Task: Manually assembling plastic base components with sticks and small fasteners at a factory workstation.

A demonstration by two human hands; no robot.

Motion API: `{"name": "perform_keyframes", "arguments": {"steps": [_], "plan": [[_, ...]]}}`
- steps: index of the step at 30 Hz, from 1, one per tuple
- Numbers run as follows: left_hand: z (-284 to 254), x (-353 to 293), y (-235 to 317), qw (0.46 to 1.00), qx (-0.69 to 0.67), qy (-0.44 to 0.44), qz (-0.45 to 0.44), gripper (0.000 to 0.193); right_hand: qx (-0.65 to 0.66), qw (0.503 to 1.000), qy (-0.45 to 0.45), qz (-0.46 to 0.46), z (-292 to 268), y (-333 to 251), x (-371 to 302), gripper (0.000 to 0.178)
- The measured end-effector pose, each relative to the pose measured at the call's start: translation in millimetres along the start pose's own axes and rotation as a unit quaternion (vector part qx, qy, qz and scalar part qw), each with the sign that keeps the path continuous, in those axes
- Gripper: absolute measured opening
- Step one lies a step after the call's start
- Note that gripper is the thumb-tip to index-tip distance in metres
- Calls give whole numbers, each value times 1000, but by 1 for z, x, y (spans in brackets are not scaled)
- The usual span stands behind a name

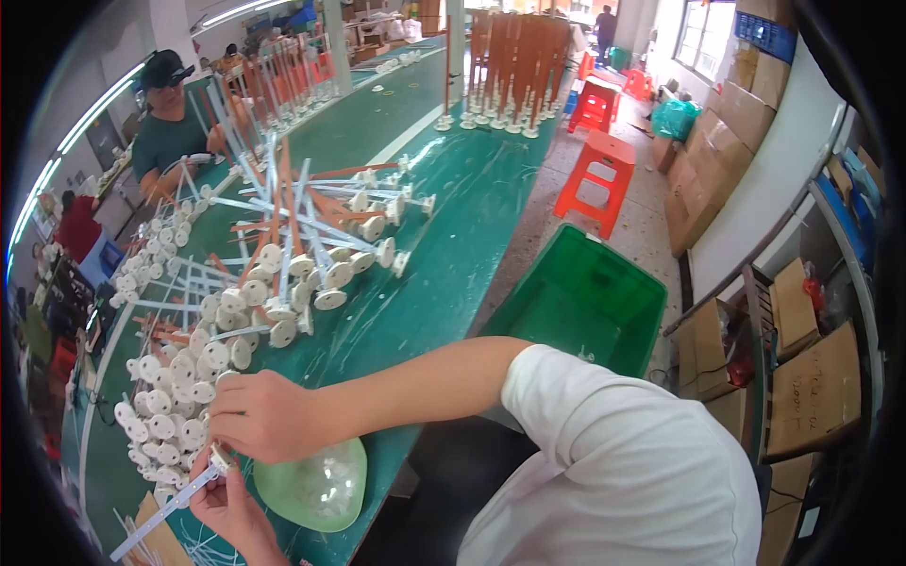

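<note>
My left hand (232, 514) is closed on a pale strip with a round cream base (179, 505), pinched close to the base, the strip slanting down to the left. Just above it, my right hand (262, 415) bends its fingers together over the base; whatever is between those fingertips is hidden. Beside my hands sits a light green bowl (354, 472) with small clear pieces in it. Beyond them spreads a heap of round cream bases (215, 355) with pale and brown strips attached, tangled in all directions.
Standing brown strips (510, 71) on bases line the far end of the green table (425, 245). A green crate (604, 283) stands right of the table, near red stools (596, 179). Cardboard boxes (722, 151) line the wall. Across the table a person (170, 132) handles strips.
</note>
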State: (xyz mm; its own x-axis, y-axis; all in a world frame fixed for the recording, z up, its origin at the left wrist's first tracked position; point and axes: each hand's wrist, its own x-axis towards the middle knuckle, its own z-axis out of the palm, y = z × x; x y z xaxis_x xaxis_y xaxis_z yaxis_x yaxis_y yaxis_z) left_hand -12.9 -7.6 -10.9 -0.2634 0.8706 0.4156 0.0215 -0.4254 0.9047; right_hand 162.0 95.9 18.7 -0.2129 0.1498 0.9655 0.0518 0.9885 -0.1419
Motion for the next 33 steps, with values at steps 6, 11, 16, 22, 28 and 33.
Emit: {"name": "perform_keyframes", "arguments": {"steps": [6,11,16,22,28,33], "plan": [[16,3,9,993,-76,81,-35,43,41,999,2,16,-1,1,-2,13],[11,-3,6,979,-191,53,-42,45,120,992,4,36,-1,-8,0,12],[13,-9,18,964,-257,25,-59,53,123,992,14,7,-3,-14,5,16],[13,-2,15,943,-325,-11,-68,54,107,992,26,-61,-7,-7,10,20],[12,-2,17,938,-339,-18,-68,49,133,988,1,-82,-5,-7,7,24],[17,-3,22,938,-340,-17,-69,49,132,987,11,-89,-3,-6,5,25]]}}
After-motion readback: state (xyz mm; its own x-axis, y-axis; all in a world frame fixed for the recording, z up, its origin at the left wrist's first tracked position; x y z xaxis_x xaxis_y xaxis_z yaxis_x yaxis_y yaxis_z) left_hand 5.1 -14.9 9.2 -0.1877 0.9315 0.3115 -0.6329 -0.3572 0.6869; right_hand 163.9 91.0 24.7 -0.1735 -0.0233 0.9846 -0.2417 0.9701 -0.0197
